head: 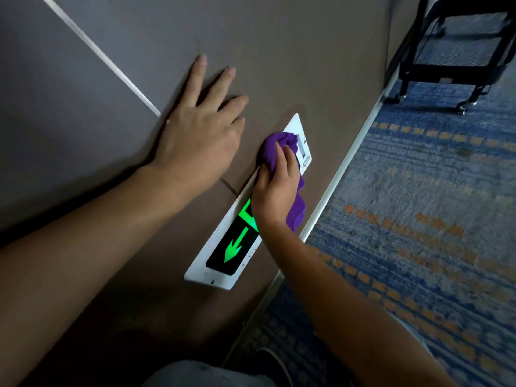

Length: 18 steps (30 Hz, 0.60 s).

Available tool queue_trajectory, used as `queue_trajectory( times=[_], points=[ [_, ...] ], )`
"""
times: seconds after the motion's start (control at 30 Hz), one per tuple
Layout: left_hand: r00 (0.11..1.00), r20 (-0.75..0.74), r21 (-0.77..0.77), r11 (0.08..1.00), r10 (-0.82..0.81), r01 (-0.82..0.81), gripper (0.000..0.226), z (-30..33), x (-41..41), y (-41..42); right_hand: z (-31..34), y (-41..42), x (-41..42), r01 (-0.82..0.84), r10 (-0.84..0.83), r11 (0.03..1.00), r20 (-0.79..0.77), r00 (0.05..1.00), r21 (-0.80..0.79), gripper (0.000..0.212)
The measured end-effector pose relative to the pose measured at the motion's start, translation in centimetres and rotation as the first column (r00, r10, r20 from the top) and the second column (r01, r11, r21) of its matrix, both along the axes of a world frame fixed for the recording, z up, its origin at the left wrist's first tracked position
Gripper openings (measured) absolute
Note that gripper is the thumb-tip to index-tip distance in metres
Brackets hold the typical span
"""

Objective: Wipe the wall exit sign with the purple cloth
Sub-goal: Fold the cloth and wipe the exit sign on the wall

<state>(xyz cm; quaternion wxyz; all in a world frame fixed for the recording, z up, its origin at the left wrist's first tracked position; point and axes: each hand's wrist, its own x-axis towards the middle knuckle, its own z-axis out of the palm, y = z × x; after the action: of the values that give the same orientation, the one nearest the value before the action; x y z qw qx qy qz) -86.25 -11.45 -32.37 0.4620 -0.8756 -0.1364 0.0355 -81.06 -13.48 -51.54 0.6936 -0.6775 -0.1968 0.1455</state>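
The exit sign [220, 255] is a long white plate low on the brown wall, with a black panel and a lit green arrow. My right hand [275, 188] grips the bunched purple cloth [272, 148] and presses it on the sign's far half, covering part of the green marking. A loose end of the cloth hangs below my palm. My left hand [201, 129] lies flat on the wall above the sign, fingers spread, holding nothing.
A white skirting strip [343, 174] runs along the foot of the wall. Blue carpet with orange dashes [418, 219] covers the floor. A black wheeled cart [458, 51] stands at the top right. My knee and a shoe show at the bottom.
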Motion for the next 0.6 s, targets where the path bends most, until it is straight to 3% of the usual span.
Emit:
queue_trajectory(
  times=[0.1,0.43,0.6],
  points=[
    [1.0,-0.015,-0.004,1.0,0.016,-0.017,0.049,-0.9,-2.5,-1.2,0.1,-1.4,-2.3,-0.027,0.027,1.0,-0.003,1.0,0.002,0.047],
    [0.99,-0.096,0.04,0.994,0.105,-0.102,0.057,-0.9,-8.2,-3.8,0.0,-5.6,-8.2,-0.139,0.139,0.99,0.015,0.99,0.005,0.057],
    [0.988,-0.1,0.041,0.993,0.117,-0.113,0.051,-0.9,-8.4,-3.7,-1.4,-6.7,-8.9,-0.189,0.188,0.982,0.142,0.972,-0.009,0.055]
  ],
)
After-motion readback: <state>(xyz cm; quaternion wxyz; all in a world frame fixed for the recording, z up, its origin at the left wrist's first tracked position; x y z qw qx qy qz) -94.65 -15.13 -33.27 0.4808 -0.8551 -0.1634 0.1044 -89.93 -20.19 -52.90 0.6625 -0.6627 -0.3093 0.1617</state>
